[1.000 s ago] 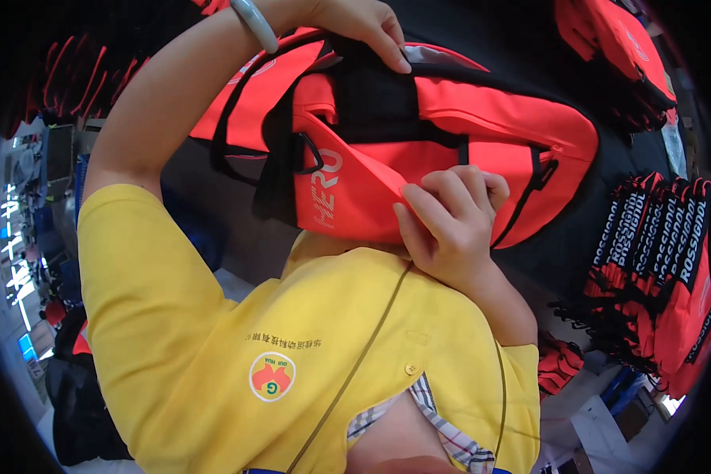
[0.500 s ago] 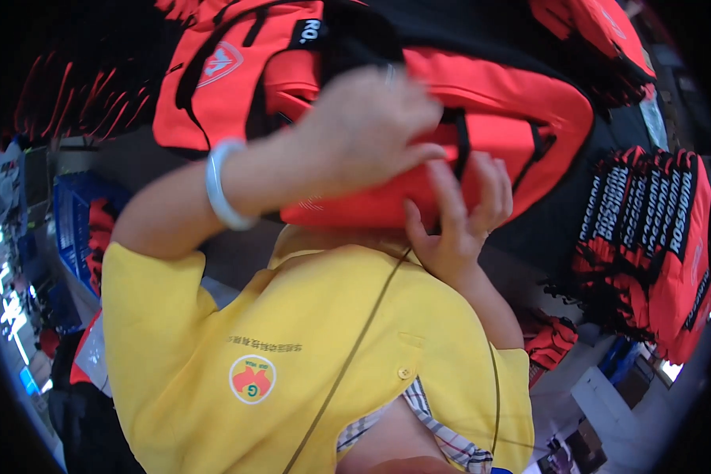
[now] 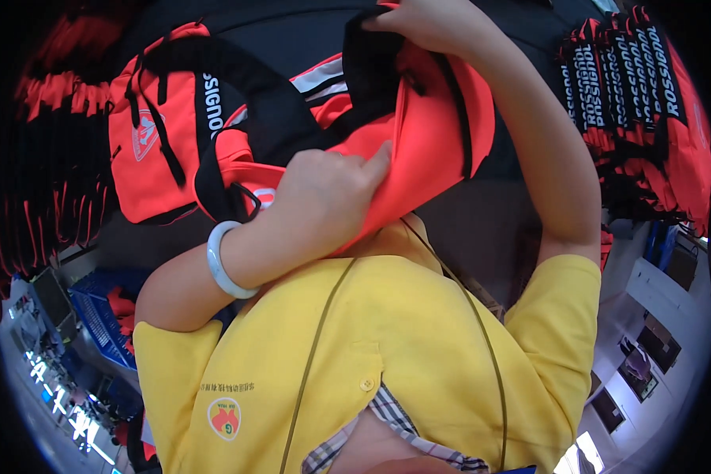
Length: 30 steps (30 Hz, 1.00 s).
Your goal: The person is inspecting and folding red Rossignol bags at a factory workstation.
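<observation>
A bright red and black backpack [image 3: 442, 146] lies across the dark surface in front of me, its near right part lifted and bent. My left hand [image 3: 324, 193], with a pale bangle on the wrist, is closed on the backpack's red fabric near its middle, the thumb pressed along a raised edge. Farther off and to the right, my right hand [image 3: 426, 24] reaches over the backpack. Its fingers are closed on a black padded part at the far edge. At the left end lies a red panel [image 3: 146, 146] with a pale emblem and black straps.
Stacked red and black bags [image 3: 647, 103] stand at the right edge. Another pile of red and black pieces [image 3: 55, 158] hangs at the far left. Below the work surface on the left is a blue crate [image 3: 103, 316] with red pieces in it.
My right hand has moved from the backpack's near edge to its far edge. My left hand has come lower and nearer me. The backpack has shifted left, its right part now folded up.
</observation>
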{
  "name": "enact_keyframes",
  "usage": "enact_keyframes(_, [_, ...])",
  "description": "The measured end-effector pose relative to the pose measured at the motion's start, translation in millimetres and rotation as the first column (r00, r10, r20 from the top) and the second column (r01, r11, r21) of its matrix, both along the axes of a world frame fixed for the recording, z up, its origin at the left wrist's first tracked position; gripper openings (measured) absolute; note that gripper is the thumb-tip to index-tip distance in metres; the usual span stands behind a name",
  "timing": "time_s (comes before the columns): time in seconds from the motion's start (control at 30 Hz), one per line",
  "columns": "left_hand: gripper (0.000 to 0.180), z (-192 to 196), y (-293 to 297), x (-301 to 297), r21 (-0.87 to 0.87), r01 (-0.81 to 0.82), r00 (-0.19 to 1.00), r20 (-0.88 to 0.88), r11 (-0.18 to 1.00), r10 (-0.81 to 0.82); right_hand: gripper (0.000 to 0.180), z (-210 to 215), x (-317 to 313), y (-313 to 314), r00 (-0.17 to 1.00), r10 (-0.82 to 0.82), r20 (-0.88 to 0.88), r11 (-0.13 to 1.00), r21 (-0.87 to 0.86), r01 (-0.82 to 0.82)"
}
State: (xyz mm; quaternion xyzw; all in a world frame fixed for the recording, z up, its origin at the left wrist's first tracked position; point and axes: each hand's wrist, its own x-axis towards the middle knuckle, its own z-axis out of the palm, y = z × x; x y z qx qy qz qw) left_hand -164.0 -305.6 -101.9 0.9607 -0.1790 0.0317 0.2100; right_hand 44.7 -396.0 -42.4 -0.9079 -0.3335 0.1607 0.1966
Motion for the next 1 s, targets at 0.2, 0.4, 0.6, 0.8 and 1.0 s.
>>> enact_keyframes(0.2, [0.047,9.4,-23.4,2.9,0.104,0.127,0.984,-0.138,0.986,-0.112,0.04,-22.9,37.9,8.1,0.943,0.308,-0.129,0.905,-0.266,-0.332])
enact_keyframes(0.4, [0.049,11.7,-33.9,-0.3,0.12,0.274,0.927,-0.297,0.954,-0.229,0.045,-66.5,59.8,-17.7,0.826,0.372,-0.425,0.854,-0.193,-0.484])
enact_keyframes(0.6, [0.051,-0.2,-50.0,3.1,0.11,0.342,0.884,-0.373,0.933,-0.281,0.039,-100.0,45.8,-51.9,0.819,0.191,-0.541,0.947,-0.119,-0.299])
enact_keyframes(0.8, [0.068,-15.8,-56.8,33.7,-0.104,0.133,0.767,-0.619,0.986,-0.169,0.026,-70.3,5.4,-63.7,0.935,0.201,-0.294,0.979,0.083,-0.184])
enact_keyframes(1.0, [0.071,-13.5,-77.6,43.9,-0.19,0.235,0.747,-0.593,0.953,-0.302,0.028,-74.8,6.1,-68.3,0.951,0.217,-0.221,0.976,0.083,-0.204])
